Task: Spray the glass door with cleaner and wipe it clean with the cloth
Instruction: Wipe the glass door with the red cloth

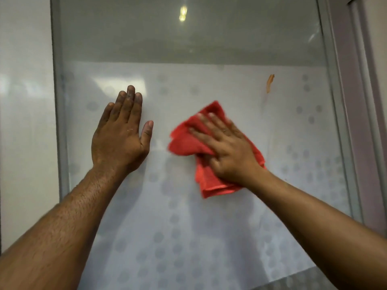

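Note:
The glass door [188, 216] fills the view, clear at the top and frosted with a pattern of grey dots below. My right hand [226, 147] presses a folded red cloth [188, 139] flat against the frosted glass right of centre, fingers spread and straight. My left hand [121, 132] lies flat on the glass to the left, fingers straight and together, holding nothing. An orange smear [270, 82] marks the glass above and to the right of the cloth. No spray bottle is in view.
A grey metal frame [57, 101] borders the door on the left, with a white wall [25, 122] beyond it. On the right runs another grey frame [339, 122] and a mauve door jamb [360, 143].

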`<state>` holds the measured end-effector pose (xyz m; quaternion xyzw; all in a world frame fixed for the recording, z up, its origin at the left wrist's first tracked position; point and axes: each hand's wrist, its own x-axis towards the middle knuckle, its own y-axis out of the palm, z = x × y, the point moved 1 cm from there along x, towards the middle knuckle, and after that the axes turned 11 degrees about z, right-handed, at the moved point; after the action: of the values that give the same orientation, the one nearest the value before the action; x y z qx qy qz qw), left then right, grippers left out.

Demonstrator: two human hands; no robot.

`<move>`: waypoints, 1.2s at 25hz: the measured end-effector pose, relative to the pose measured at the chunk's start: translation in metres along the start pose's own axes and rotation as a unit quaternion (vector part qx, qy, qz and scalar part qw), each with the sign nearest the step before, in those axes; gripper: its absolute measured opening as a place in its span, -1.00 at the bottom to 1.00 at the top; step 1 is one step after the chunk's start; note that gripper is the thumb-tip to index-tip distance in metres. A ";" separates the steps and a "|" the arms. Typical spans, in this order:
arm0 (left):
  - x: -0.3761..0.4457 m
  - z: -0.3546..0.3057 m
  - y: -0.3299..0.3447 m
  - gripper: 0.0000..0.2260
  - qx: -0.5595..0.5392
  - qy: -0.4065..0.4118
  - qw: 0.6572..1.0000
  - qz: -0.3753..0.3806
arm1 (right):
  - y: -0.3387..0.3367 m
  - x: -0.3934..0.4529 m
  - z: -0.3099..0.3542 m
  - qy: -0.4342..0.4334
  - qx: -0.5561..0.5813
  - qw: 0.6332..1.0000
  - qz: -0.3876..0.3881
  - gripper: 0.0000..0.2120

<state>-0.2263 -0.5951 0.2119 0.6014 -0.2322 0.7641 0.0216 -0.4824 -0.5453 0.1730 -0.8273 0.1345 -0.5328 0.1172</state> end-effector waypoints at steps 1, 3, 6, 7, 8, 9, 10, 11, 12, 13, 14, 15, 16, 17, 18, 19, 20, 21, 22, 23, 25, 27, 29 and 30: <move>-0.001 -0.001 0.000 -0.41 0.003 -0.003 1.000 0.001 | -0.006 -0.009 -0.025 0.042 0.022 0.999 -0.006 -0.43; 0.000 -0.003 0.000 -0.40 0.007 -0.007 1.000 -0.001 | -0.024 0.004 -0.073 0.230 0.075 0.970 -0.034 -0.47; 0.002 -0.007 -0.001 -0.38 0.003 -0.012 1.000 0.004 | -0.034 0.052 -0.060 0.257 0.064 0.962 -0.061 -0.48; 0.004 -0.009 -0.001 -0.37 0.002 -0.018 1.000 0.003 | -0.028 0.059 -0.037 0.170 0.056 0.981 -0.067 -0.47; 0.007 -0.012 -0.001 -0.36 -0.002 -0.023 1.000 0.003 | -0.018 0.054 -0.017 0.078 0.047 0.995 -0.051 -0.47; 0.010 -0.016 -0.001 -0.35 -0.006 -0.024 1.000 0.006 | -0.011 0.041 -0.008 0.007 0.033 0.999 -0.033 -0.47; 0.013 -0.022 -0.001 -0.35 -0.008 -0.020 1.000 0.010 | -0.009 0.027 -0.015 -0.032 0.024 0.999 -0.022 -0.48; 0.015 -0.030 0.000 -0.35 -0.005 -0.015 1.000 0.013 | -0.013 0.016 -0.037 -0.045 0.025 0.998 -0.028 -0.50; 0.017 -0.037 0.001 -0.35 0.001 -0.009 1.000 0.014 | -0.019 0.011 -0.065 -0.025 0.029 0.998 -0.049 -0.52; 0.018 -0.043 0.002 -0.36 0.008 -0.005 1.000 0.015 | -0.026 0.011 -0.094 0.033 0.042 0.997 -0.063 -0.51; 0.018 -0.048 0.003 -0.36 0.015 -0.001 1.000 0.020 | -0.033 0.016 -0.122 0.121 0.058 0.989 -0.066 -0.50; 0.018 -0.055 0.004 -0.36 0.019 0.004 1.000 0.024 | -0.040 0.026 -0.149 0.217 0.066 0.971 -0.071 -0.50; 0.019 -0.062 0.006 -0.35 0.022 0.007 0.999 0.027 | -0.044 0.039 -0.164 0.289 0.072 0.951 -0.082 -0.51; 0.022 -0.070 0.008 -0.35 0.025 0.010 0.999 0.026 | -0.047 0.053 -0.164 0.326 0.078 0.938 -0.089 -0.51; 0.025 -0.078 0.010 -0.35 0.027 0.010 0.999 0.027 | -0.047 0.065 -0.154 0.319 0.079 0.940 -0.093 -0.50; 0.028 -0.087 0.012 -0.34 0.027 0.009 0.999 0.029 | -0.045 0.069 -0.138 0.274 0.077 0.954 -0.097 -0.50; 0.031 -0.096 0.013 -0.33 0.024 0.006 0.999 0.027 | -0.038 0.063 -0.122 0.206 0.075 0.972 -0.086 -0.50; 0.032 -0.106 0.014 -0.32 0.019 0.001 1.000 0.024 | -0.030 0.046 -0.113 0.142 0.068 0.986 -0.058 -0.49; 0.033 -0.115 0.016 -0.32 0.015 -0.003 1.000 0.025 | -0.023 0.022 -0.112 0.098 0.058 0.993 -0.027 -0.49; 0.032 -0.125 0.017 -0.31 0.014 -0.003 0.999 0.031 | -0.019 -0.003 -0.124 0.084 0.037 0.996 -0.005 -0.48; 0.029 -0.135 0.021 -0.30 0.016 -0.004 0.999 0.041 | -0.024 -0.034 -0.176 0.143 0.018 0.989 -0.015 -0.49; 0.026 -0.138 0.022 -0.31 0.018 -0.006 0.998 0.052 | -0.040 -0.040 -0.232 0.275 0.046 0.959 -0.057 -0.51; 0.023 -0.142 0.023 -0.31 0.020 -0.010 0.998 0.059 | -0.051 -0.023 -0.261 0.338 0.061 0.936 -0.072 -0.49; 0.023 -0.143 0.023 -0.30 0.022 -0.015 0.998 0.058 | -0.051 -0.010 -0.255 0.329 0.057 0.940 -0.072 -0.49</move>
<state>-0.3699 -0.5664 0.2013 0.5985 -0.2503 0.7600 -0.0398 -0.7140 -0.5065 0.2848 -0.6048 0.0746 -0.7893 0.0746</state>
